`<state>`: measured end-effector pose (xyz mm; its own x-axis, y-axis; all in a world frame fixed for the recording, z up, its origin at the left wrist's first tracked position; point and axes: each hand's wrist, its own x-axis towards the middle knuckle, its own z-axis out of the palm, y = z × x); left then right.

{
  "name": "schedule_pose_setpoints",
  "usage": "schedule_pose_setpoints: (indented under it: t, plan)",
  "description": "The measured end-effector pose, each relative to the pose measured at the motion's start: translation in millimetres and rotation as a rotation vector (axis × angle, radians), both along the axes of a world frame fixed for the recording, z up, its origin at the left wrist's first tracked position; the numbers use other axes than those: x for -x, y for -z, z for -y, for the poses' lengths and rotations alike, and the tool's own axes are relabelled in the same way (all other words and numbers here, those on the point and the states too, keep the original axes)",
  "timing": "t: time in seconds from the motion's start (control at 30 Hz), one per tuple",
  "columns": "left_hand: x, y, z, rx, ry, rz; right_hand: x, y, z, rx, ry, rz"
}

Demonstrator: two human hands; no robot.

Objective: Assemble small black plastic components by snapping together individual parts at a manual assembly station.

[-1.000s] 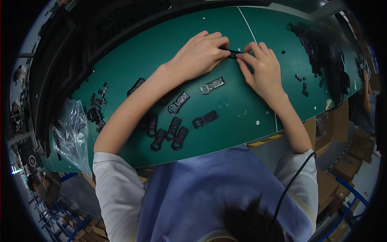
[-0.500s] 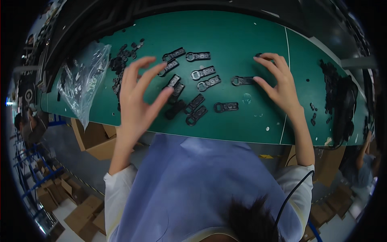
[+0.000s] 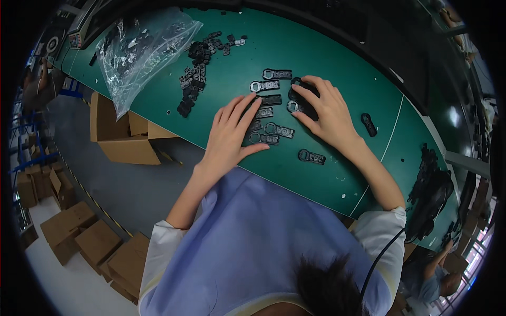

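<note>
Several black plastic housings (image 3: 279, 130), long with a ring at one end, lie on a green worktable (image 3: 237, 63), mostly in a rough column. My left hand (image 3: 226, 131) rests over the column's left side, fingers spread, fingertips touching the housings and hiding some ends. On the column's right, my right hand (image 3: 329, 110) has its thumb and fingers bent around two housings (image 3: 293, 107), which it partly covers. One housing (image 3: 311, 157) lies nearer to me, and a darker housing (image 3: 369, 125) lies apart at the right.
Small black pieces (image 3: 197, 76) are heaped left of the housings. Beyond them lies a clear plastic bag (image 3: 142, 58) with dark contents. A black bundle (image 3: 432, 195) sits at the right end. An open cardboard box (image 3: 126, 147) stands below the table's left edge. Other people are at both sides.
The view has turned, shifting the table in the picture. My right hand has come left onto two housings, and my left hand has lowered onto the group. The housings lie closer together.
</note>
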<state>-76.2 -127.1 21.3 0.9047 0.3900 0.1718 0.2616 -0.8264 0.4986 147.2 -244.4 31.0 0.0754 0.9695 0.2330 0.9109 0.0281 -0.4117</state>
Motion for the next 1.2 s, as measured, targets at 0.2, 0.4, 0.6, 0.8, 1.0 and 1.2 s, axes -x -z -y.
schedule_pose_setpoints:
  t: [0.2,0.4,0.6,0.8,1.0,1.2]
  plan:
    - [2,-6,-9,0.027,-0.096,0.018,-12,-18,-19,0.067,0.069,0.078]
    - [-19,-7,50,0.077,-0.547,0.106,-11,-17,-69,-0.058,-0.278,-0.032]
    - [-28,8,47,0.07,-0.652,0.173,-3,-12,-73,0.192,-0.275,-0.158]
    - [-8,4,29,0.216,-0.495,0.239,-47,-25,-85,0.206,-0.473,-0.193]
    - [-5,15,44,-0.012,-0.603,0.071,-45,-23,-91,0.299,-0.608,-0.102]
    - [-20,8,32,0.075,-0.552,0.144,-47,-29,-94,0.221,-0.617,-0.002]
